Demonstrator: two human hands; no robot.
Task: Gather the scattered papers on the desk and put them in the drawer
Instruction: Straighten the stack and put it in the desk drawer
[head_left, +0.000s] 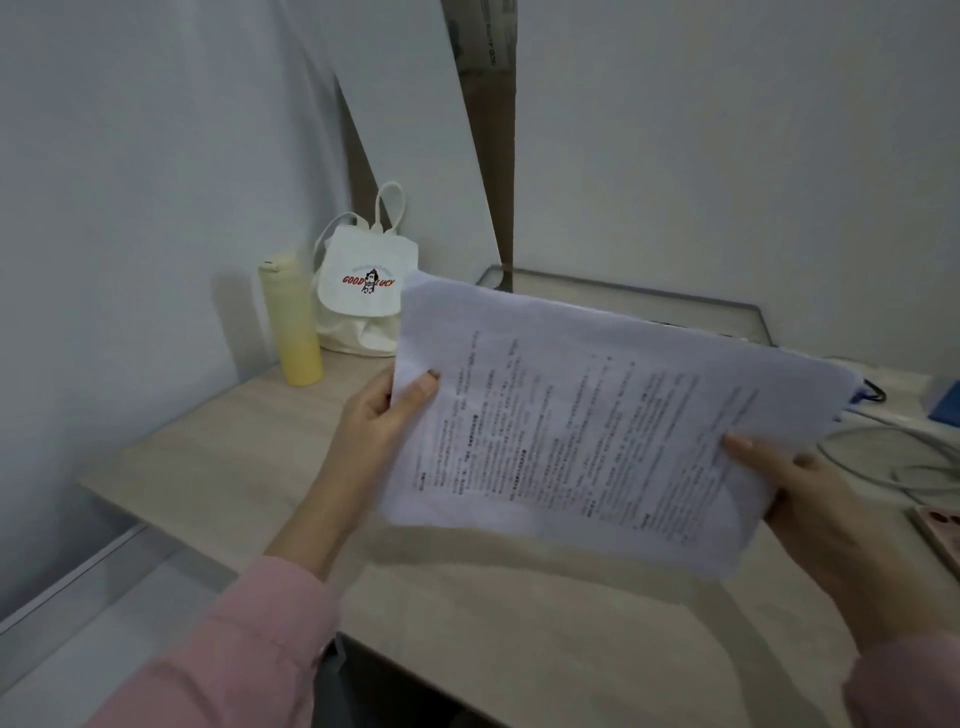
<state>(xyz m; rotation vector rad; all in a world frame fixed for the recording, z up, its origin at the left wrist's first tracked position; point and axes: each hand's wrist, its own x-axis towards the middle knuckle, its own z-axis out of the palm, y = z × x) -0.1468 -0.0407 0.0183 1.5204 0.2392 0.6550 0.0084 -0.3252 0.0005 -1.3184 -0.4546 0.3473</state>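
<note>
A stack of printed white papers (582, 421) is held in the air above the light wooden desk (218, 467), tilted with its far edge raised. My left hand (374, 421) grips the stack's left edge, thumb on top. My right hand (810, 499) grips the right edge, thumb pressed on the top sheet. Both arms wear pink sleeves. No drawer is visible in this view.
A yellow bottle (293, 322) and a white drawstring bag (363, 291) stand at the desk's back left by the wall. A dark-framed tray (675, 301) lies behind the papers. White cables (893, 457), a blue object (945, 400) and a pinkish item (940, 530) sit at the right edge.
</note>
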